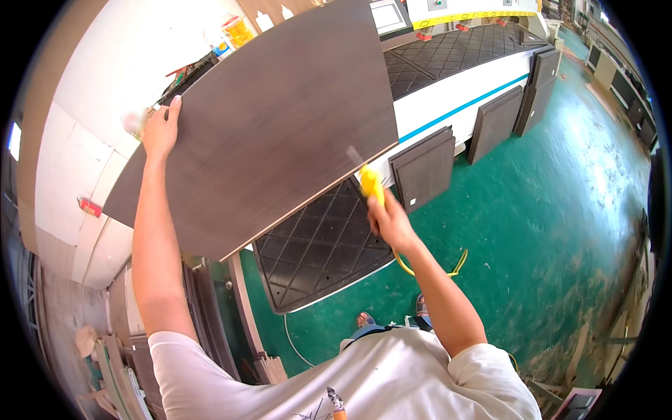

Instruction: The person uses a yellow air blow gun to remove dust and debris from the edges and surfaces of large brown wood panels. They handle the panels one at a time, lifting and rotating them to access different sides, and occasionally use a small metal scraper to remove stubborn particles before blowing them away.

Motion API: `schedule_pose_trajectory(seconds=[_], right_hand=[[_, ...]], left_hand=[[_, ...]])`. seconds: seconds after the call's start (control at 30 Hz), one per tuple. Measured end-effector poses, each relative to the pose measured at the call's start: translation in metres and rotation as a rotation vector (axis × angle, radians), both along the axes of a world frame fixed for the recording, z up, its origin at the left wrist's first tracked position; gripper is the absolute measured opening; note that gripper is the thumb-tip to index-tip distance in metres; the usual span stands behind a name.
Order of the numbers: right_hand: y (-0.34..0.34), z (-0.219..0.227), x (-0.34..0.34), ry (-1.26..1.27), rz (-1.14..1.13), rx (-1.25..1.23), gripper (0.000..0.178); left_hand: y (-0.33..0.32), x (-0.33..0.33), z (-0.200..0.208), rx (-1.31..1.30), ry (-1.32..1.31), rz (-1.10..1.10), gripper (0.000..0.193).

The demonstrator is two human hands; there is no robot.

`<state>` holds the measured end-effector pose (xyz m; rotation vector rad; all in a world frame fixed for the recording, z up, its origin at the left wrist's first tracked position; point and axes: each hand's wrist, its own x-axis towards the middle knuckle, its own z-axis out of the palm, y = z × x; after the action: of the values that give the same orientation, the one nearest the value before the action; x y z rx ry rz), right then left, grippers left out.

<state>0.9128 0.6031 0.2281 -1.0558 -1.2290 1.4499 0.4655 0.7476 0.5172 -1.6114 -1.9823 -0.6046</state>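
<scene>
A large dark brown board (280, 119) is tilted up in front of me, its lighter lower edge running diagonally over the black work surface. At its left edge my left hand (162, 129) grips it, thumb up on the face and the other fingers hidden behind. My right hand (390, 220) is closed around a yellow air blow gun (372, 183). Its nozzle, blurred by motion, points up at the board's face near the lower right edge. From below that hand a yellow hose (458, 263) curls down.
A black ribbed worktable (315, 252) lies under the board. Beyond it is a long white machine (448, 98) with dark panels (423, 170) leaning against it. Bottles (236, 29) stand behind the board. Green floor (532, 210) spreads right; more boards (210, 315) stand at lower left.
</scene>
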Motion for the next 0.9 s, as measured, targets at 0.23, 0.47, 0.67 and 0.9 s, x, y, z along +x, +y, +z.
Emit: schedule_pose_trajectory(seconds=[0.23, 0.47, 0.67, 0.9], right_hand=[[0.046, 0.087, -0.01, -0.333, -0.044, 0.191, 0.051], [0.015, 0.12, 0.018, -0.112, 0.391, 0.17, 0.046], [0.028, 0.054, 0.082, -0.077, -0.301, -0.02, 0.036], [-0.069, -0.045, 0.126, -0.063, 0.305, -0.474, 0.031]], left_hand=[[-0.004, 0.008, 0.002, -0.003, -0.033, -0.011, 0.077], [-0.011, 0.013, 0.002, -0.005, -0.017, 0.001, 0.077], [-0.026, 0.029, 0.003, 0.029, -0.014, -0.001, 0.075], [-0.059, 0.034, 0.001, 0.038, 0.015, -0.026, 0.069]])
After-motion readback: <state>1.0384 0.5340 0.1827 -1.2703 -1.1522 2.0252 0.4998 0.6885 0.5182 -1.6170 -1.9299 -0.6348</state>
